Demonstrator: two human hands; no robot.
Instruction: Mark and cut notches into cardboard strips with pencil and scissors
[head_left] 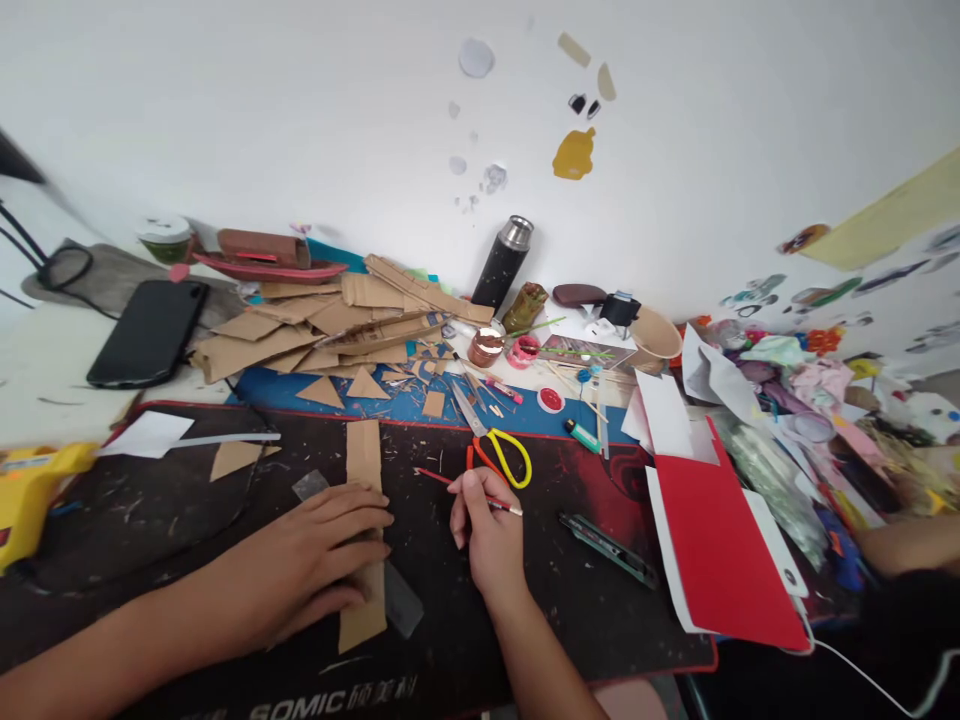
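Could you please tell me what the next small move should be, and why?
Probably bring the red pencil over to the cardboard strip: the left hand lies across the strip, which may steady it, while the right hand holds the pencil with its nearer end apart from the strip.

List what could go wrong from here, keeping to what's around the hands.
1. The cardboard strip might slip or rock: it lies across a clear strip, with the left hand flat on top.
2. The right hand, holding a thin red tool, could knock the scissors lying just beyond it.
3. The utility knife lies loose on the dark mat; a careless reach to the right could risk a cut if its blade is out, which I can't tell.
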